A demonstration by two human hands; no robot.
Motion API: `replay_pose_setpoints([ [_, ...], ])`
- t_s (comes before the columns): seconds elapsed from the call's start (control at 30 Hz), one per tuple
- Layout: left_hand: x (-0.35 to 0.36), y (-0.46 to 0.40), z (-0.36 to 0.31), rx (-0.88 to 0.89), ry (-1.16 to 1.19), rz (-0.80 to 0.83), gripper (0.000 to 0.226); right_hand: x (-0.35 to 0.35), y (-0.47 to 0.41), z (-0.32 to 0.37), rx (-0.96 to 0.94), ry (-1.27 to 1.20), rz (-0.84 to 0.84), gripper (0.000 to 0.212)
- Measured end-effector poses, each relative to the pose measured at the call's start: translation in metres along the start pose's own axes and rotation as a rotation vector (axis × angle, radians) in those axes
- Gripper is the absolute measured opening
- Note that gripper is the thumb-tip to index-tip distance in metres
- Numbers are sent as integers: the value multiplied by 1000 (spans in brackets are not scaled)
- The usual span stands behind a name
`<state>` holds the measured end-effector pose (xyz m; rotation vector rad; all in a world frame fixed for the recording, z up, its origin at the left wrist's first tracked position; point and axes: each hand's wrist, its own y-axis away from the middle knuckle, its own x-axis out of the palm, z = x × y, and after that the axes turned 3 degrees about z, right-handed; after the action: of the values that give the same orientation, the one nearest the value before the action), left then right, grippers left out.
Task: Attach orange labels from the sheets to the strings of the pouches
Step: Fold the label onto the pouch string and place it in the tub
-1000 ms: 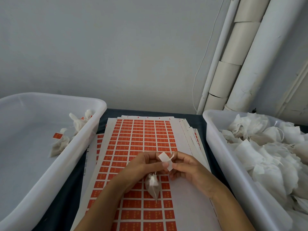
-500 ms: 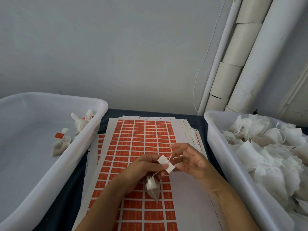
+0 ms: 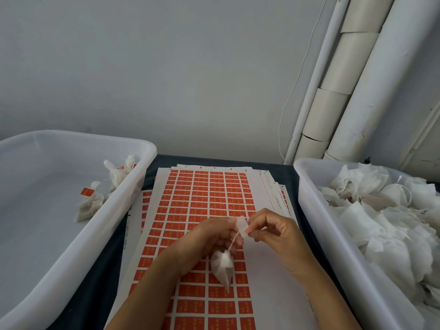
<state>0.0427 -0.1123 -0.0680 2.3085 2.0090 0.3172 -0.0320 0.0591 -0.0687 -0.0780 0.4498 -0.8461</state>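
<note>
Both hands have drawn closer, folding the label (image 3: 242,226) over the string (image 3: 232,241), so this tag looks nearly fixed. Left hand (image 3: 210,236) and right hand (image 3: 273,231) pinch it while the pouch (image 3: 222,266) dangles over the sheets (image 3: 202,198) mid-counter. Beyond, the left-edge tub (image 3: 133,196) holds finished pouches.

Head view looks forward and down, close over the sheets (image 3: 204,198).

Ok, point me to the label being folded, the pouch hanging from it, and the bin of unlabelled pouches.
label (image 3: 242,226), head view, on its white back between the fingertips
pouch (image 3: 222,267), head view, middle of its body
bin of unlabelled pouches (image 3: 316,210), head view, on its near left wall
</note>
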Motion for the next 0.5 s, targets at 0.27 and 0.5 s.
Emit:
replay_pose_setpoints([
  [0.27, 4, -1, 8, 23, -74, -131, 26, -1, 0, -1, 24, 13, 43, 12],
  [0.5, 7, -3, 8, 78, -173, -214, 23, 6, -3, -2, 33, 41, 5, 18],
])
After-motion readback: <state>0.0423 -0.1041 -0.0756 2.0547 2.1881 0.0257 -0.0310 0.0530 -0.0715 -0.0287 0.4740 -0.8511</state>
